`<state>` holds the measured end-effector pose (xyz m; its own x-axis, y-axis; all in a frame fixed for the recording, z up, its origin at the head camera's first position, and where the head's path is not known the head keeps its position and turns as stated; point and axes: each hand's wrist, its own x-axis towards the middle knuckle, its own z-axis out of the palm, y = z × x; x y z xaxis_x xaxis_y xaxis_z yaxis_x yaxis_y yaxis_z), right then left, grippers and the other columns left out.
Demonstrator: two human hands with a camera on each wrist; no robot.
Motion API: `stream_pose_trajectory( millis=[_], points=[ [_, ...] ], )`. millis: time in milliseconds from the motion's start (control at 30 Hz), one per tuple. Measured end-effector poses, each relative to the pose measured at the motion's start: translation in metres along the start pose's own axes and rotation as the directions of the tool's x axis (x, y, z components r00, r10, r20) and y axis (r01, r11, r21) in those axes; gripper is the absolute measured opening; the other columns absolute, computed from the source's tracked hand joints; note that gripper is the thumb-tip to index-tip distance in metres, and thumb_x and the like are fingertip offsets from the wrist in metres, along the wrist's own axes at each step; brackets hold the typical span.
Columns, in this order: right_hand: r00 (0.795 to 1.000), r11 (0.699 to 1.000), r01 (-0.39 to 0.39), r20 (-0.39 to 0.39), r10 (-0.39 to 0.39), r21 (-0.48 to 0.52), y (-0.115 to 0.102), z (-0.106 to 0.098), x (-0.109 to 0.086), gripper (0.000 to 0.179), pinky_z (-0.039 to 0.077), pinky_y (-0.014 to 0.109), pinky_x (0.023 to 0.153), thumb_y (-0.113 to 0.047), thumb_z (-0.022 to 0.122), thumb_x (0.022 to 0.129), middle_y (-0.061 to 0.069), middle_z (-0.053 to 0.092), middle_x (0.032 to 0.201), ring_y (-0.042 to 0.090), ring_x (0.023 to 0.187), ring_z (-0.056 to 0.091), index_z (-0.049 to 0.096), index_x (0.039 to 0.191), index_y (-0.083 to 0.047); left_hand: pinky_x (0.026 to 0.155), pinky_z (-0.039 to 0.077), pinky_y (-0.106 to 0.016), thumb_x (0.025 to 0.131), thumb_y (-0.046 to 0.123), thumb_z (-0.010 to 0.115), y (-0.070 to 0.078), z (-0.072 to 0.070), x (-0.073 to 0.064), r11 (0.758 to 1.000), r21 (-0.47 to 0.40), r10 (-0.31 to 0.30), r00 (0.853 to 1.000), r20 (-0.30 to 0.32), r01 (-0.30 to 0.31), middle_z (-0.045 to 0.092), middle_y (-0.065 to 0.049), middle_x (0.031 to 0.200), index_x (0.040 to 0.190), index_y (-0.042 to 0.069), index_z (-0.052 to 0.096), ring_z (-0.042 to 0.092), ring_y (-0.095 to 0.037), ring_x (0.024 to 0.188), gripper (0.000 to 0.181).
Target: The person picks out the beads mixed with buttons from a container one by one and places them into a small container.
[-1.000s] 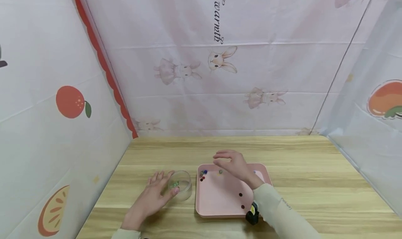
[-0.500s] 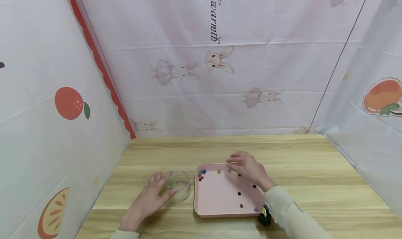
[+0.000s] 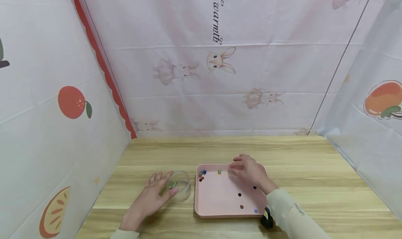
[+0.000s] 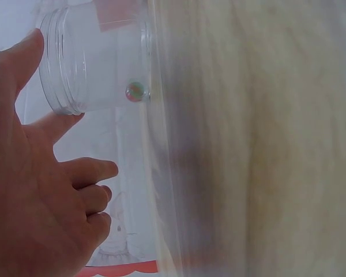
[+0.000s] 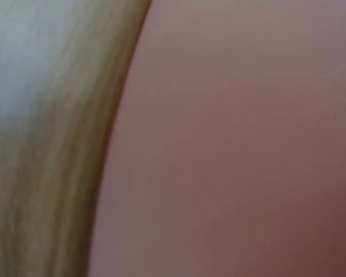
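A clear plastic jar point(image 3: 179, 188) stands on the table with green-tinted marbles inside; one swirled marble point(image 4: 136, 92) shows at its bottom in the left wrist view. My left hand point(image 3: 151, 196) holds the jar at its rim between thumb and index finger, the other fingers loosely bent. Over the far right part of the pink tray point(image 3: 216, 200) is my right hand point(image 3: 249, 171), its fingers apart and reaching down. Its fingertips are right at a pale marble point(image 3: 229, 171). The right wrist view has only blurred tray and table, without the hand.
A greenish marble point(image 3: 219, 171) lies at the tray's far side. A blue marble point(image 3: 205, 172) and several small ones cluster in the far left corner. Dark marbles point(image 3: 239, 194) and a light blue one point(image 3: 255, 211) lie to the right. Fabric walls enclose the wooden table point(image 3: 163, 151).
My right hand has moved right along the tray's far side and lowered to a marble there, uncovering marbles at the tray's right. The left hand and jar stay put.
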<state>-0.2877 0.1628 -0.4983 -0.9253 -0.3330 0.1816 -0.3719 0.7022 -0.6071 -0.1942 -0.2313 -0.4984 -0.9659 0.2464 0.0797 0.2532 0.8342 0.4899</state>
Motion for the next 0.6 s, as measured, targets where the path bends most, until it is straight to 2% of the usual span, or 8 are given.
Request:
stream_pose_trajectory(
  millis=[100,300,500,600],
  points=[
    [1.000,0.998,0.026,0.003,-0.026,-0.062,0.0017,0.0012,-0.0017,0.018,0.032,0.069,0.122,-0.017,0.078,0.096,0.019,0.068,0.139,0.048,0.149,0.041,0.083,0.112,-0.011,0.128,0.007,-0.071,0.105,0.061,0.052,0.0003,0.0004,0.0002,1.000,0.009,-0.006,1.000,-0.001,0.006,0.027,-0.030,0.169,0.167,0.025,0.034,0.012,-0.051,0.161,0.074],
    [0.996,0.983,0.090,0.002,-0.091,-0.162,0.0025,0.0032,-0.0055,0.017,0.041,0.068,0.116,-0.014,0.078,0.095,0.021,0.069,0.135,0.050,0.145,0.045,0.084,0.111,-0.011,0.128,0.007,-0.071,0.105,0.063,0.051,0.0000,0.0011,0.0003,1.000,0.018,-0.016,1.000,0.005,0.016,0.025,-0.031,0.169,0.167,0.026,0.033,0.011,-0.051,0.161,0.074],
    [0.999,0.981,0.050,0.002,-0.051,-0.189,0.0025,0.0069,-0.0050,0.017,0.039,0.065,0.119,-0.018,0.079,0.095,0.016,0.069,0.137,0.045,0.148,0.045,0.084,0.111,-0.015,0.128,0.007,-0.071,0.104,0.065,0.050,-0.0002,0.0012,0.0005,1.000,0.020,-0.015,1.000,-0.001,0.015,0.026,-0.030,0.169,0.167,0.027,0.033,0.013,-0.051,0.161,0.075],
    [0.998,0.979,0.066,-0.005,-0.068,-0.193,0.0039,0.0088,-0.0037,0.016,0.038,0.065,0.120,-0.016,0.080,0.093,0.017,0.071,0.134,0.047,0.146,0.047,0.084,0.109,-0.016,0.128,0.007,-0.071,0.104,0.066,0.050,-0.0004,0.0011,0.0008,1.000,0.020,-0.016,1.000,0.000,0.016,0.027,-0.030,0.169,0.167,0.027,0.034,0.013,-0.051,0.161,0.075]
  ],
)
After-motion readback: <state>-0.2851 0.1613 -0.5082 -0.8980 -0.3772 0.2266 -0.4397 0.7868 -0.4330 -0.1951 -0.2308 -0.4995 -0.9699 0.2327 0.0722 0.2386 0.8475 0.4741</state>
